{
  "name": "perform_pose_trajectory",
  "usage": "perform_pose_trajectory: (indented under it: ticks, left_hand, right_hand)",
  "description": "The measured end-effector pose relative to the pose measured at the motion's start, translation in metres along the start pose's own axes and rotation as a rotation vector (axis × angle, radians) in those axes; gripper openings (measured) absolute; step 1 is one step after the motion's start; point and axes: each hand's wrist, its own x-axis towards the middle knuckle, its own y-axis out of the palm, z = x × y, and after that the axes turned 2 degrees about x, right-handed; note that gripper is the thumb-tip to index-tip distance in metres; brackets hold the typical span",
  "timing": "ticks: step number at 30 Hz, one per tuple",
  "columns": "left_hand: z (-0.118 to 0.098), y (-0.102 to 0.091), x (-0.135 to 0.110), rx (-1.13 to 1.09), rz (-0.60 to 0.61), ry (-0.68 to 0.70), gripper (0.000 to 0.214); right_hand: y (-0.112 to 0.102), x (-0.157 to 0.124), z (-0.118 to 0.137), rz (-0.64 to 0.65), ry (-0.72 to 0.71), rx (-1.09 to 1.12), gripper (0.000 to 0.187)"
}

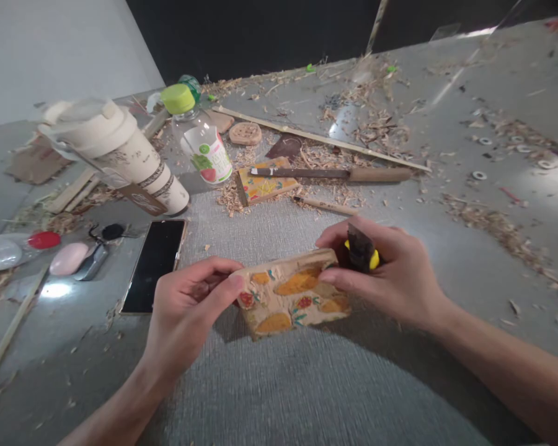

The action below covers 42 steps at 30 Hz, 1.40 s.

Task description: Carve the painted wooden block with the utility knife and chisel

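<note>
A small wooden block (292, 301) painted with orange shapes and red flowers is held above the grey mat (279, 371). My left hand (186, 310) pinches its left end with thumb and fingers. My right hand (390, 279) grips its right end with the fingertips and also holds a yellow-and-black utility knife (360, 249) against the palm, blade end pointing up.
A second painted block (265, 181) lies farther back beside a wooden-handled chisel (335, 174) and a thin stick (325, 205). A phone (154, 263), a tumbler (121, 152), a bottle (199, 139) and a pink case (69, 258) sit on the left. Wood shavings cover the table (493, 155).
</note>
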Motion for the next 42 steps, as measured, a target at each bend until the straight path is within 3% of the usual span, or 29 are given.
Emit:
perform_pose_trajectory:
  ticks: [5,8,14,23,32,38,42]
  left_hand:
    - [0.004,0.001,0.005,-0.097,0.240,-0.126,0.015]
    - [0.001,0.006,0.003,-0.080,0.413,-0.240,0.028]
    - [-0.003,0.017,-0.004,0.029,0.522,-0.226,0.031]
    - [-0.002,0.020,-0.006,-0.138,0.354,-0.256,0.028]
    - [0.000,0.021,-0.006,-0.007,0.341,-0.263,0.038]
    - [0.005,0.020,-0.010,-0.055,0.128,-0.223,0.042]
    - [0.010,0.017,-0.011,-0.097,0.067,-0.192,0.041]
  right_hand:
    - [0.002,0.002,0.001,0.113,0.204,0.146,0.020]
    - [0.003,0.003,0.003,0.225,0.266,0.161,0.021]
    - [0.011,-0.001,0.005,0.301,0.306,0.152,0.024]
    - [0.005,0.002,-0.005,0.282,0.358,0.313,0.034]
    - [0.009,0.004,-0.006,0.394,0.373,0.384,0.025]
    - [0.007,0.002,-0.008,0.397,0.429,0.470,0.037]
    - [0.004,0.001,-0.012,0.428,0.468,0.497,0.039]
